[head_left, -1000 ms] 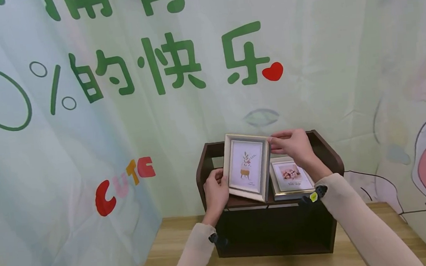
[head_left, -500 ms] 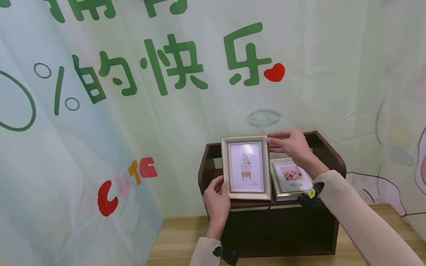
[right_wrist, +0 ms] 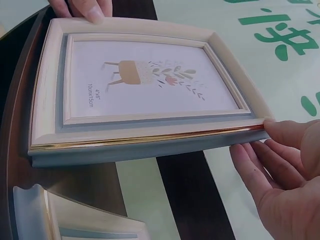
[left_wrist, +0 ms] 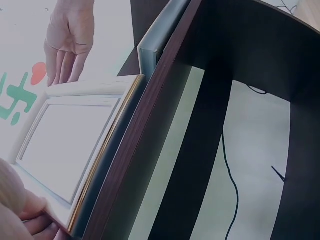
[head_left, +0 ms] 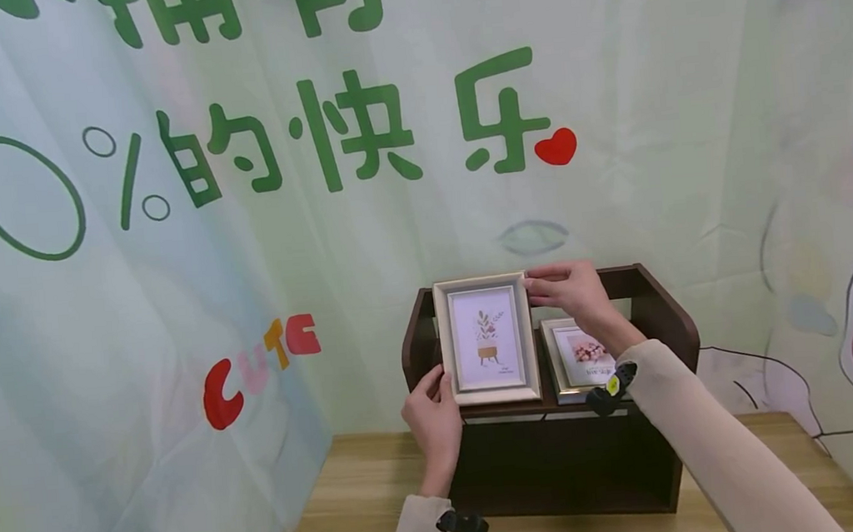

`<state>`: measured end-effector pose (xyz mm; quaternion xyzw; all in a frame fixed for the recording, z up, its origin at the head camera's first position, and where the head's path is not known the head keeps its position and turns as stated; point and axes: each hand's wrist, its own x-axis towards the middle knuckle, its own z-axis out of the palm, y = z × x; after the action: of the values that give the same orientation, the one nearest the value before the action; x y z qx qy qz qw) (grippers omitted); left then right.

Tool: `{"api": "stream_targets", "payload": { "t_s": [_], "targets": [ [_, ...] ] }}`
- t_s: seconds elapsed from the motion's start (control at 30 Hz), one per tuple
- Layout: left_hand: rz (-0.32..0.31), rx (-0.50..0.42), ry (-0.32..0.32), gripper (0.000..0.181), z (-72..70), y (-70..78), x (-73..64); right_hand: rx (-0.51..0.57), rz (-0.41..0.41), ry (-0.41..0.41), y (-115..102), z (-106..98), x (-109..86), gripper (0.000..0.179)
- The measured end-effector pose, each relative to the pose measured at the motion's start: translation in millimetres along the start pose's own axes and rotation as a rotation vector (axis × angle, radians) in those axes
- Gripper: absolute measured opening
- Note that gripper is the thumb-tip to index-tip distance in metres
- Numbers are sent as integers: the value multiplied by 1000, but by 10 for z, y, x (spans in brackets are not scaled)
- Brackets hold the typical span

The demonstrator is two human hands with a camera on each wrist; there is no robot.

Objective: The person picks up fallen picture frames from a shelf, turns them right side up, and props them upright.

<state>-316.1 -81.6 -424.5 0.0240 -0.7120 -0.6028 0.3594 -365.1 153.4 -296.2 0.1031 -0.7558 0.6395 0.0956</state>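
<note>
A cream picture frame [head_left: 445, 344] with a potted-plant print stands nearly upright on the left part of a dark brown shelf unit's [head_left: 565, 501] upper board. My left hand [head_left: 435, 420] pinches its lower left edge. At its upper right corner, my right hand [head_left: 573, 294] grips the edge, thumb in front and fingers behind, as the right wrist view shows. A second picture frame [head_left: 563, 376] with a pink flower print leans back on the same board to the right, partly covered by my right wrist. In the left wrist view, glare whites out the held frame's print.
The shelf unit stands on a wood-grain table [head_left: 352, 472] against a printed fabric backdrop [head_left: 364, 237]. Its side panel [head_left: 671, 322] rises to the right of the second frame. A thin black cable [left_wrist: 230, 185] hangs behind the unit.
The held picture frame has turned from tilted to nearly square and shifted slightly left relative to the shelf. Both hands have moved with it. The second frame stays in its place.
</note>
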Motion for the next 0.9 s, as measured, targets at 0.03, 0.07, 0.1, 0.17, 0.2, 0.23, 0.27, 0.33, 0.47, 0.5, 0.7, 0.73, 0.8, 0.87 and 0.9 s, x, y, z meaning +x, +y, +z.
{"api": "stream_targets", "payload": {
  "t_s": [0.03, 0.07, 0.1, 0.17, 0.2, 0.23, 0.27, 0.33, 0.47, 0.5, 0.7, 0.73, 0.8, 0.87, 0.9],
  "targets": [
    [4, 6, 5, 19, 1, -4, -3, -1, 0, -1, 4, 2, -2, 44],
    [7, 12, 10, 18, 2, -9, -5, -4, 0, -1, 7, 4, -4, 45],
    [11, 18, 16, 18, 4, -13, -5, -7, 2, -3, 8, 5, -7, 45],
    [19, 28, 23, 18, 6, -18, -4, -15, 5, -4, 10, 5, -9, 45],
    [21, 28, 22, 18, 7, -22, -3, -16, 8, -4, 8, 6, -12, 45],
    [22, 28, 22, 18, 8, -27, -2, -13, 11, -3, 5, 9, -14, 45],
    [24, 29, 25, 18, 8, -30, -1, -9, 14, -4, 0, 13, -14, 45],
    [26, 30, 28, 18, 11, -33, 0, -2, 22, -1, -5, 16, -13, 44],
    [40, 35, 38, 18, 16, -22, 4, -1, 28, 3, -12, 14, -12, 43],
    [40, 35, 36, 18, 17, -16, 4, -4, 28, 2, -11, 9, -14, 43],
    [18, 48, -3, 20, 9, 29, -14, -60, 23, -16, -18, -32, -48, 44],
    [12, 53, -11, 21, 6, 36, -19, -72, 21, -19, -18, -41, -53, 44],
    [8, 64, -26, 24, -3, 45, -32, -92, 16, -26, -18, -60, -62, 45],
    [3, 70, -41, 28, -18, 51, -50, -111, 10, -32, -19, -79, -73, 46],
    [0, 67, -49, 29, -27, 53, -59, -125, 7, -35, -19, -90, -82, 47]
  ]
}}
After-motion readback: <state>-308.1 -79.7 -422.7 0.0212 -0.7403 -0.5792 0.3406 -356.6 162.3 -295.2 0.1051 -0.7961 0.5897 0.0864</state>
